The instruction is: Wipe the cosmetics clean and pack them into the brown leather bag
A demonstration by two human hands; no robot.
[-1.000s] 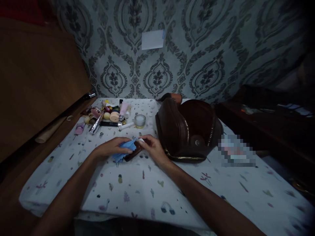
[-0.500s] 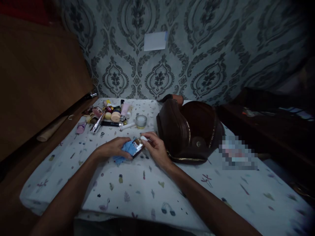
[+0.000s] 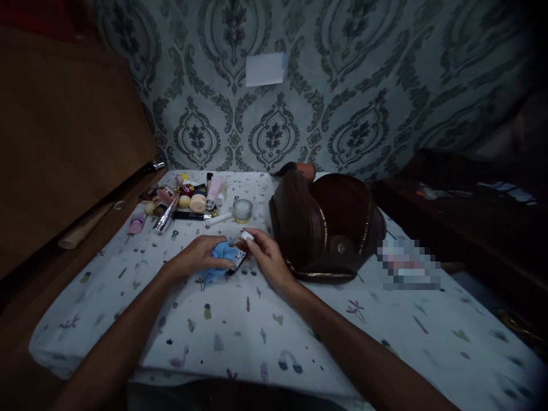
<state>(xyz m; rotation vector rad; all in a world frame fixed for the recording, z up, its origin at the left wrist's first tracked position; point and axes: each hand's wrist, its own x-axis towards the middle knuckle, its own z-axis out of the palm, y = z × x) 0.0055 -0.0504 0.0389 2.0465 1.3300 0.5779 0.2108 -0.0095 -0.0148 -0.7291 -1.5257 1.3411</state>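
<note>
My left hand [image 3: 199, 255] is wrapped round a crumpled light-blue cloth [image 3: 221, 252] and a small bottle [image 3: 238, 258]. The bottle has a patterned label and a brownish, glassy body; the cloth hides part of it. At its upper end is a white cap [image 3: 246, 235], pinched between thumb and fingers of my right hand [image 3: 268, 256]. Whether the cap still sits on the bottle I cannot tell. A round translucent jar [image 3: 242, 210] and a white tube-like stick [image 3: 218, 220] lie just beyond both hands.
To the right stands a brown leather bag [image 3: 295, 228] with its zip undone. Several cosmetics, among them a pink tube [image 3: 215, 191], a silver tube [image 3: 166, 215] and a purple-capped item [image 3: 137, 223], lie at the far left of the patterned sheet [image 3: 220, 348]. A wooden panel [image 3: 64, 131] borders the left side.
The bottle has turned in my hands, so its label faces up more. The cloth is bunched higher over it. My view has shifted slightly.
</note>
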